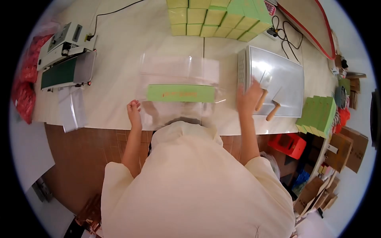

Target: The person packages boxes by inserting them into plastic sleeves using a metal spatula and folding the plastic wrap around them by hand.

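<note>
A long green box [181,93] with orange print lies on a sheet of clear plastic film [178,65] spread over the pale table [115,51]. My left hand [134,108] is just left of the film, its fingers curled together; what they hold, if anything, is too small to tell. My right hand [247,98] is blurred at the left edge of a silver metal plate [285,67], its fingers apart and nothing seen in it. Two wooden-handled tools lie on the plate, one [261,100] beside my right hand, the other [273,111] further right.
Stacked green boxes [214,20] stand at the back, and more [317,115] at the right edge. A machine with a green belt [59,73] sits at the left, near a clear bag [72,107]. Black cables [287,37] lie back right. A red stool [288,145] is below.
</note>
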The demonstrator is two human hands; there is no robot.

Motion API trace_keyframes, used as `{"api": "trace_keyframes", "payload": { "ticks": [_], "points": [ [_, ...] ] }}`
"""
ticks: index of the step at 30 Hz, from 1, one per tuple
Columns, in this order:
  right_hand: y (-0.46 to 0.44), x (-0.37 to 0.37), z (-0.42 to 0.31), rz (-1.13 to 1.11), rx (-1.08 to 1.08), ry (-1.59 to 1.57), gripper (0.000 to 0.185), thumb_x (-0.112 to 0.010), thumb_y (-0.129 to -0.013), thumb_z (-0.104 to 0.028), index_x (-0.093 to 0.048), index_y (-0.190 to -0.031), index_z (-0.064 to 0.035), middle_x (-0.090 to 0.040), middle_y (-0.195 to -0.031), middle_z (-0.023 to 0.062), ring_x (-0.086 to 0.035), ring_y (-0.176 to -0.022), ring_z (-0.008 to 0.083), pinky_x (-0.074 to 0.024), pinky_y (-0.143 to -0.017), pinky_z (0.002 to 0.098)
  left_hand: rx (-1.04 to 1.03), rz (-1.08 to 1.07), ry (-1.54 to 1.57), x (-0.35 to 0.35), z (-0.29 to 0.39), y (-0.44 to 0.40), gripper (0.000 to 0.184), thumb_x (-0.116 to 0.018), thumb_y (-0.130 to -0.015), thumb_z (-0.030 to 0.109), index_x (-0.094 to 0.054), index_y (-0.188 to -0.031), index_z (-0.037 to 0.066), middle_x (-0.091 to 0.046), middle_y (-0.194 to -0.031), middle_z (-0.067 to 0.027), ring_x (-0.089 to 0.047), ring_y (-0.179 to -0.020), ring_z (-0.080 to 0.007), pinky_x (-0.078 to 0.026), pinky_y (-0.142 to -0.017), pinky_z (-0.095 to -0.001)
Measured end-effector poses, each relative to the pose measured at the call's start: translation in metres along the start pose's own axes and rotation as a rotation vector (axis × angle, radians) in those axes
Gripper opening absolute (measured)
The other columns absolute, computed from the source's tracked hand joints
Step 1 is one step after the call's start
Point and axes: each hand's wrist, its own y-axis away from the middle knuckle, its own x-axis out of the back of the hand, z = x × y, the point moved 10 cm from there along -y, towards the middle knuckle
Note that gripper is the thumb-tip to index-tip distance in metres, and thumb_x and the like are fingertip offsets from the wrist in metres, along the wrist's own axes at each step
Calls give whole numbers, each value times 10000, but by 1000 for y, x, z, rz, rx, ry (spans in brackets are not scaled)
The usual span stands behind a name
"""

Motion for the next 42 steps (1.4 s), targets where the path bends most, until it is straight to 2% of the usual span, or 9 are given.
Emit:
{"api": "trace_keyframes", "payload": {
  "ticks": [5, 8, 15, 20, 30, 32, 36, 39, 42],
  "points": [
    [50, -86, -173, -342, 583, -347, 867, -845, -656, -312, -419, -1366, -54, -546, -1231, 156, -501, -1178, 331, -334, -1064, 492, 190, 43, 78, -16, -20, 16, 478, -420, -1024, 432, -398, -1326, 62, -552, -1273, -110, -550, -1150, -216, -420, -948, -379],
    [78, -147, -199, -597, 649, -142, 860, -853, -637, -303, -422, -1342, -64, -556, -1177, 120, -522, -1142, 296, -327, -1064, 492, 334, -35, 220, -33, -29, 31, 556, -389, -1019, 475, -366, -1370, 44, -529, -1319, -126, -531, -1192, -241, -390, -1011, -405],
    [57, -94, -194, -516, 515, -431, 782, -825, -637, -221, -431, -1288, -42, -559, -1127, 128, -535, -1102, 303, -332, -1056, 478, 591, -190, 809, -83, 5, 48, 695, -295, -987, 620, -351, -1433, 89, -509, -1354, -118, -466, -1270, -252, -333, -1083, -447],
    [52, -37, -193, -279, 480, -763, 772, -825, -642, -172, -414, -1283, -43, -537, -1196, 144, -509, -1123, 341, -331, -1038, 474, 63, -428, 808, -111, 164, 73, 787, -228, -969, 669, -385, -1441, 59, -448, -1455, -78, -399, -1346, -252, -310, -1125, -413],
    [67, -65, -162, -341, 284, -567, 858, -815, -676, -208, -370, -1367, 33, -524, -1255, 185, -502, -1173, 354, -363, -1025, 446, -269, -483, 278, -129, 194, 71, 754, -148, -1020, 577, -319, -1471, -3, -381, -1511, -126, -337, -1396, -250, -187, -1173, -383],
    [64, -58, -159, -338, 283, -532, 878, -812, -701, -247, -350, -1393, 34, -525, -1253, 191, -501, -1169, 357, -371, -1018, 446, -366, -285, 276, -108, 217, 63, 674, -227, -1035, 525, -380, -1433, 3, -436, -1462, -129, -362, -1376, -249, -209, -1161, -386],
    [65, -41, -136, -307, 284, -520, 836, -792, -739, -257, -355, -1399, 15, -527, -1251, 204, -499, -1165, 357, -377, -1011, 441, -985, -290, 498, -46, 376, 137, 381, -407, -1009, 397, -509, -1144, 55, -546, -1161, -111, -500, -1097, -212, -368, -984, -380],
    [78, -38, -100, -266, 248, -494, 746, -749, -786, -225, -370, -1387, 1, -532, -1229, 213, -506, -1136, 367, -398, -975, 447, -1565, -699, 597, -27, 477, 284, 308, -445, -942, 197, -543, -1077, -62, -569, -1166, -218, -580, -1019, -232, -475, -854, -304],
    [92, -33, -67, -256, 172, -434, 637, -691, -830, -172, -387, -1365, -5, -554, -1171, 211, -531, -1078, 370, -430, -912, 448, -2394, -1055, 758, 19, 464, 413, 422, -564, -944, 340, -528, -1327, 165, -489, -1424, -85, -436, -1314, -212, -242, -1150, -421]
  ]
}}
